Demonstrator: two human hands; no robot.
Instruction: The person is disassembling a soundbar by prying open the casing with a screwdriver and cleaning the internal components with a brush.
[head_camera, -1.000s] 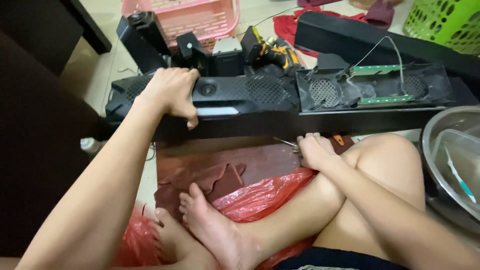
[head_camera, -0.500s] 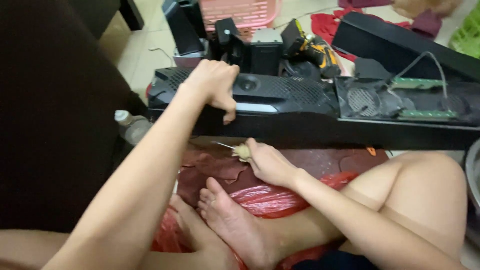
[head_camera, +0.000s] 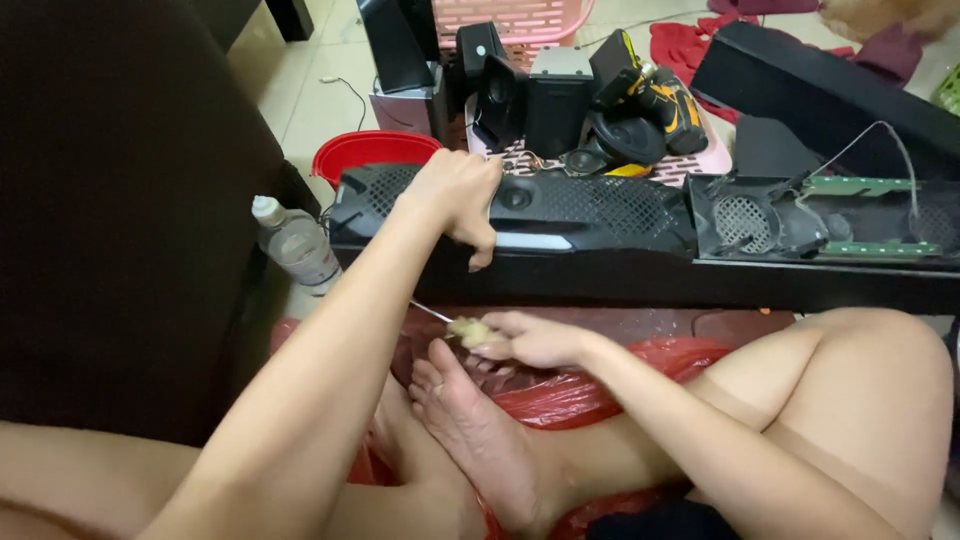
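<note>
Soundbar (head_camera: 600, 215) lies across the floor at 12 o'clock, left hand (head_camera: 455, 195) clamped on its left end. Right hand (head_camera: 530, 340) grips screwdriver (head_camera: 470, 330); brace hard, drive square.

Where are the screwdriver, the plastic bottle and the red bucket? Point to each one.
screwdriver (head_camera: 470, 330), head view, on its pale handle at the right hand's fingertips.
plastic bottle (head_camera: 297, 245), head view, on its clear body below the white cap.
red bucket (head_camera: 372, 153), head view, on its rim behind the long black speaker housing.
</note>
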